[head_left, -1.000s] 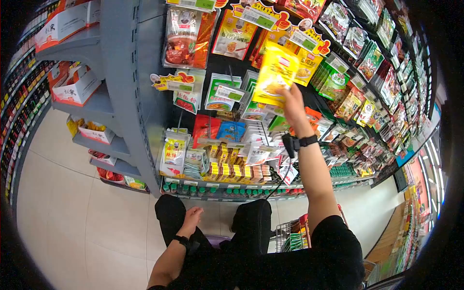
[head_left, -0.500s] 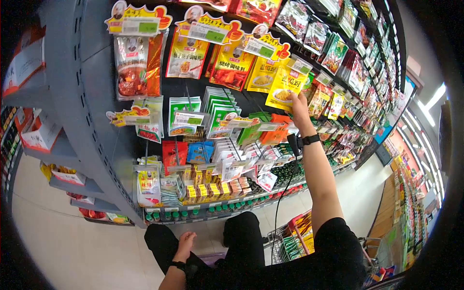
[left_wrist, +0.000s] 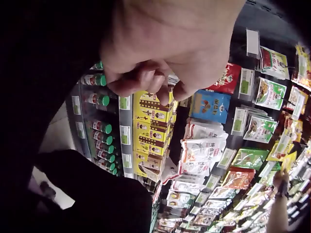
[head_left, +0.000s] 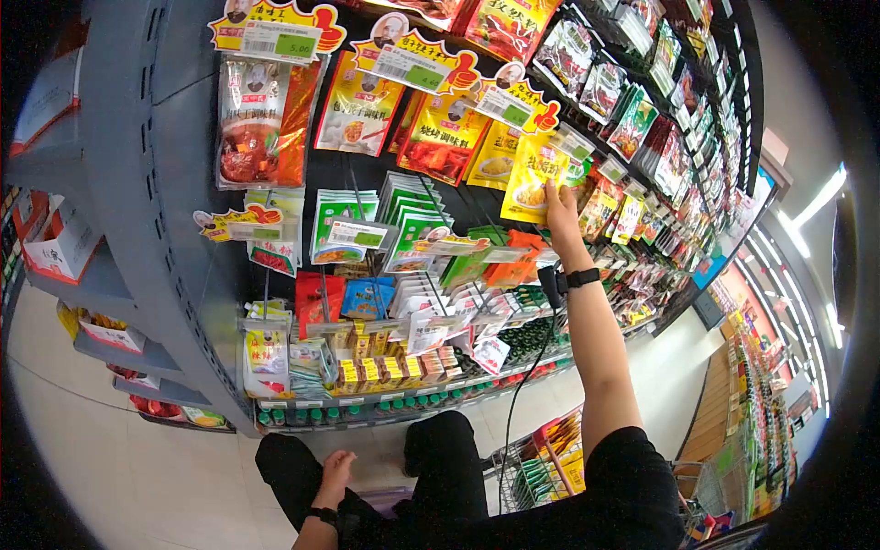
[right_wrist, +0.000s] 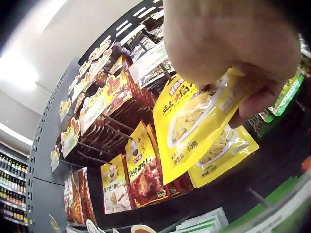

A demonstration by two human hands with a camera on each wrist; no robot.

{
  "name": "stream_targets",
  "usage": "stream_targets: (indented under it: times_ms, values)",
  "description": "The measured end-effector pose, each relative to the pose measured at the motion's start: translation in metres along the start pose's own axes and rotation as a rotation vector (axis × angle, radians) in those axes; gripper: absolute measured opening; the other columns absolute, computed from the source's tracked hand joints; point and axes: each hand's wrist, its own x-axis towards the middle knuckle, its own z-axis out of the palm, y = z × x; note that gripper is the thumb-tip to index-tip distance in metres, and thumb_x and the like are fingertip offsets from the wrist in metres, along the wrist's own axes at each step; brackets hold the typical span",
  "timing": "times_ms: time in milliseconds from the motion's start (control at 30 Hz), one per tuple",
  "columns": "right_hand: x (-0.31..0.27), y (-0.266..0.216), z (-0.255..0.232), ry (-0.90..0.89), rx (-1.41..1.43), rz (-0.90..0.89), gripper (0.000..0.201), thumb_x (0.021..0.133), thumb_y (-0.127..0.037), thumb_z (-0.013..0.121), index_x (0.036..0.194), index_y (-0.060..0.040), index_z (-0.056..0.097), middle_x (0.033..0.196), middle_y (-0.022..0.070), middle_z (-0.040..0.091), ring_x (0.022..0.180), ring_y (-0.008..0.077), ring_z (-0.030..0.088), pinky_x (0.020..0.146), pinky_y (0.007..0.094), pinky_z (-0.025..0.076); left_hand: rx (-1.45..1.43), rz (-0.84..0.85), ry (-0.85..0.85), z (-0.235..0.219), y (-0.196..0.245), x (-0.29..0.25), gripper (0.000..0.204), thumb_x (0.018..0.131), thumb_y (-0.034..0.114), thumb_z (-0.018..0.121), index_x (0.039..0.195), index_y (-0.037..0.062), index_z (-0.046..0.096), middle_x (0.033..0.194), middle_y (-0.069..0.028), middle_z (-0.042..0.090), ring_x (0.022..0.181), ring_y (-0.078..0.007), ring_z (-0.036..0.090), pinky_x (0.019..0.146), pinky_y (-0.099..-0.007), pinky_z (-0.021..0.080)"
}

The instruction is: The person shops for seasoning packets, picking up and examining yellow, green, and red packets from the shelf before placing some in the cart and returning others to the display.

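Note:
My right hand (head_left: 562, 211) grips the lower right edge of a yellow seasoning packet (head_left: 530, 188), up against the display rack below a price tag. The right wrist view shows the packet (right_wrist: 182, 133) tilted, with the thumb and fingers of the hand (right_wrist: 233, 41) around its side. Behind it hangs a matching yellow packet (right_wrist: 218, 165). Over the left thigh, my left hand (head_left: 337, 469) holds nothing, its fingers loosely curled. In the left wrist view that hand (left_wrist: 170, 43) overlaps yellow boxes (left_wrist: 150, 128) on the low shelf.
Red-and-yellow packets (head_left: 443, 136) and green-and-white packets (head_left: 341, 220) hang on hooks to the left. Price tags (head_left: 504, 105) jut out above them. A grey shelf post (head_left: 188, 229) stands at left. A wire cart (head_left: 524, 472) with packets sits at my right side.
The right hand has brought the yellow packet from in front of the rack down and in to the row of hanging packets. The head view has shifted. The left hand stays over the thigh.

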Motion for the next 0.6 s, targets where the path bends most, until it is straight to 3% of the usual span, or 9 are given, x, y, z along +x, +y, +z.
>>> stream_targets:
  times_ms: [200,300,400,533,600]
  values:
    - [0.004,-0.002,0.005,0.028,0.081,0.012,0.037,0.099,-0.031,0.051,0.121,-0.0020,0.042,0.097,0.0087,0.061,0.070,0.0143,0.060,0.046,0.0278,0.048,-0.060,0.039,-0.015,-0.008,-0.011,0.012,0.018,0.091,0.020,0.062,0.077,0.0097,0.056,0.065,0.0048,0.039,0.055,-0.0081,0.040,0.050,-0.0269,0.033]
    - [0.005,-0.014,0.014,0.055,0.047,0.086,0.033,0.097,-0.022,0.053,0.123,-0.0109,0.035,0.109,0.0106,0.057,0.089,0.0167,0.060,0.060,0.0317,0.050,-0.060,0.025,-0.043,-0.010,-0.003,0.004,0.017,0.091,0.020,0.062,0.078,0.0106,0.057,0.065,0.0052,0.039,0.055,-0.0076,0.039,0.050,-0.0267,0.033]
    - [0.014,-0.013,0.022,-0.017,0.148,0.097,0.038,0.097,-0.013,0.052,0.125,-0.0108,0.027,0.119,0.0153,0.052,0.095,0.0206,0.060,0.067,0.0334,0.054,-0.078,0.021,-0.004,-0.004,0.010,-0.005,0.015,0.091,0.020,0.062,0.080,0.0105,0.058,0.066,0.0055,0.041,0.056,-0.0072,0.040,0.051,-0.0264,0.033]
    - [0.009,-0.002,0.034,-0.061,0.296,0.057,0.037,0.097,-0.010,0.053,0.124,-0.0071,0.027,0.120,0.0174,0.047,0.096,0.0216,0.059,0.080,0.0365,0.059,-0.104,0.055,-0.032,-0.010,-0.001,0.001,0.014,0.092,0.021,0.062,0.084,0.0094,0.059,0.067,0.0062,0.043,0.059,-0.0066,0.041,0.052,-0.0254,0.033]
    - [0.010,0.008,0.034,-0.069,0.306,0.047,0.036,0.097,-0.012,0.054,0.123,-0.0061,0.030,0.116,0.0168,0.049,0.094,0.0214,0.060,0.079,0.0372,0.059,-0.133,0.042,0.000,-0.008,0.003,-0.003,0.014,0.092,0.021,0.062,0.085,0.0096,0.058,0.066,0.0063,0.042,0.059,-0.0062,0.041,0.053,-0.0248,0.034]
